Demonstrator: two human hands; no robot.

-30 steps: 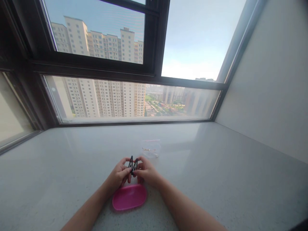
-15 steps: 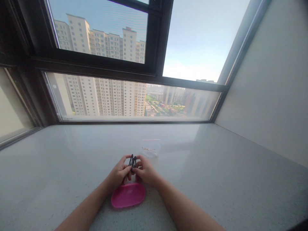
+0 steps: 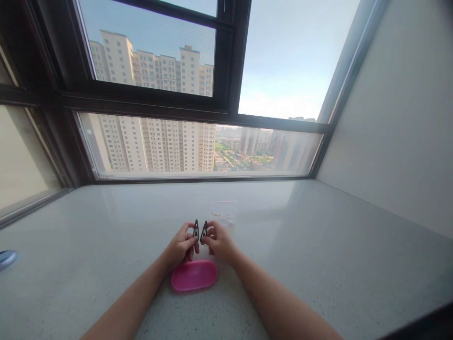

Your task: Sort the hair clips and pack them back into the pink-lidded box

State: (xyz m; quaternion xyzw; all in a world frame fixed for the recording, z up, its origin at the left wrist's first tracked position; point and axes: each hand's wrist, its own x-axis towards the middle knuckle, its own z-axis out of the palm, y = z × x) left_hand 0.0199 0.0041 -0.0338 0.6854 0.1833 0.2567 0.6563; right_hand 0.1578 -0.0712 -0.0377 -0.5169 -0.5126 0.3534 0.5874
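Between the fingers of my left hand [image 3: 180, 244] is a black snap hair clip [image 3: 196, 229], held upright with its narrow end up. My right hand [image 3: 220, 242] pinches a second black snap hair clip [image 3: 204, 231], tilted a little to the right at the top. A small gap separates the two clips. Below my hands, closer to me, a pink oval tray [image 3: 194, 276] lies on the pale speckled sill. Just beyond my right hand rests a clear plastic bag [image 3: 228, 211] with a pink strip along its top and small metallic items in it, too small to name.
The pale stone sill [image 3: 318, 245] spreads out around my hands. At its back stands a dark-framed window [image 3: 226, 106], with a white wall [image 3: 396, 132] on the right. A bluish rounded object [image 3: 7, 259] shows at the left edge, partly cut off.
The two clips were close together at my fingertips; now they are apart, one in each hand. My view has shifted slightly, bringing the bluish object in at the left.
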